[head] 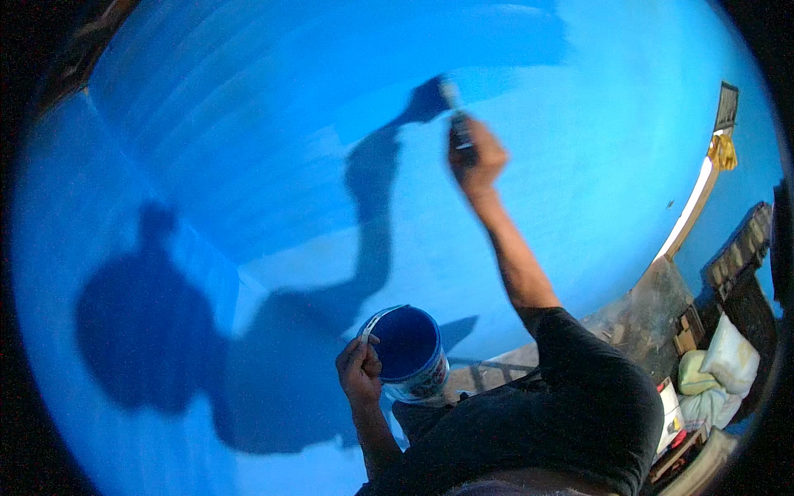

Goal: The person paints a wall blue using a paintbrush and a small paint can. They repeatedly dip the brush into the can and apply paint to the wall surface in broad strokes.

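My right hand [482, 158] grips the dark handle of a paintbrush [450, 93], raised against a blue wall [434, 204]. The brush is blurred, and its bristles meet the wall or come very near it; which, I cannot tell. Darker blue paint covers the wall's upper part, with a lighter blue below and to the right. Low in front of my body, my left hand [361, 366] holds a paint bucket [412, 378] by its rim and pale handle. The bucket is tilted towards me, its inside dark blue and in shade. My shadow falls across the wall at left.
A wall corner runs down the left side. Far right, a yellow cloth [722, 152] hangs near a bright doorway opening. Stuffed sacks [732, 356] are piled on the floor at lower right, near wooden pieces [685, 338]. Metal bars [490, 372] show below the bucket.
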